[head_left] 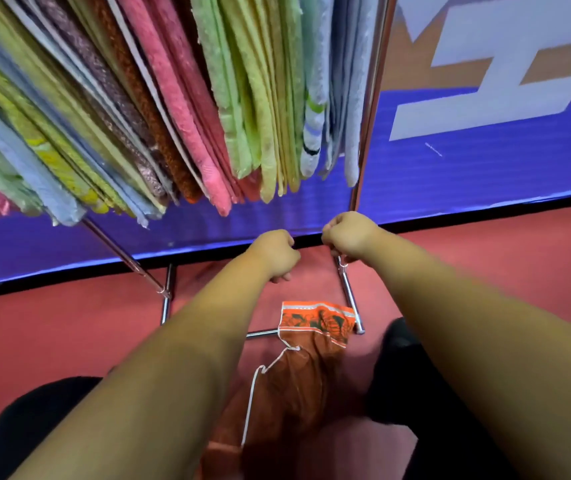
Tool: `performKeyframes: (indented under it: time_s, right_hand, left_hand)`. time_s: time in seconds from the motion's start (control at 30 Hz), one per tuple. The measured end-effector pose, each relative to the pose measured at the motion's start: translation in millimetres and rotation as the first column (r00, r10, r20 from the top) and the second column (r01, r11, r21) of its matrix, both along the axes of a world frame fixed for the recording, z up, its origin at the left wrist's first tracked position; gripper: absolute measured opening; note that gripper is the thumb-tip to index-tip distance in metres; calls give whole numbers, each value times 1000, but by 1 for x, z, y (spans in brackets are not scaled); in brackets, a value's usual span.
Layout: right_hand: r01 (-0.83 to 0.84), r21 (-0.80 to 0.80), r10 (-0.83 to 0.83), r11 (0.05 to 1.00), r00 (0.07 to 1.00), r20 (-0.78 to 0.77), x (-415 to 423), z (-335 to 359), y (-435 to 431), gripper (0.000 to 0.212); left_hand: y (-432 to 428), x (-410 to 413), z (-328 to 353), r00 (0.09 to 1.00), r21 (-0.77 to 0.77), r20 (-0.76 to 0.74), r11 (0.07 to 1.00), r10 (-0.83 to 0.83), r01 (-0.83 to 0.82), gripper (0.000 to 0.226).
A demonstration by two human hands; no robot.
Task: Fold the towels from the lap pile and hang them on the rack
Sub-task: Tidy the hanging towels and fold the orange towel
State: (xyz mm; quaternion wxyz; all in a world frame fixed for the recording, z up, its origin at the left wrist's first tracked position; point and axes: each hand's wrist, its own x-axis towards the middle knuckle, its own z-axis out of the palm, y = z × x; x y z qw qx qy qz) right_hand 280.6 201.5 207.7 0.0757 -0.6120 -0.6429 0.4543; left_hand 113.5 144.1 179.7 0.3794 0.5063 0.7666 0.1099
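My left hand [273, 254] and my right hand [349, 237] are stretched out in front of me, both closed into fists a short gap apart. A red towel [311, 275] seems to hang pinched between them; it nearly matches the red floor, so its edges are hard to make out. Below, between my knees, lies an orange patterned towel [315, 323] with a white border, trailing toward my lap. The chrome rack [368, 133] stands just beyond my hands, with several folded towels [180, 109] hanging from it in pink, green, yellow, blue and brown.
The rack's foot bars [349, 296] rest on the red floor [69, 323] under my hands. A slanted chrome brace [121, 254] runs down at the left. Behind the rack stands a blue wall panel [484, 168] with white lettering. My dark-clad knees [415, 375] flank the orange towel.
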Motion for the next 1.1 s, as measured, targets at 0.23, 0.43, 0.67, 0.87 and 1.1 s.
performKeyframes:
  time_s: [0.23,0.43,0.67,0.87,1.1]
  right_hand:
    - [123,-328,-148,937,988,-54,-24,-104,-3,21]
    - [238,-481,-225,844,971,86,-28,-224,-42,22]
    - [147,-435,-37,888,967,251,-9,-330,-76,45]
    - [277,-438,-220,856,959,176,4,-345,-89,23]
    - [531,-596,-592,602,798,112,13,-364,-87,1]
  left_hand:
    - [-4,-21,-95,995,-181,98,983,35,-17,20]
    - [-34,-31,-198,995,-324,102,946,19,15,11]
    - [-58,-37,-291,820,-489,282,810,499,-324,9]
    - [-71,-20,-333,384,-644,474,610,792,-462,13]
    - [-72,-17,-362,428,-589,464,631,775,-505,41]
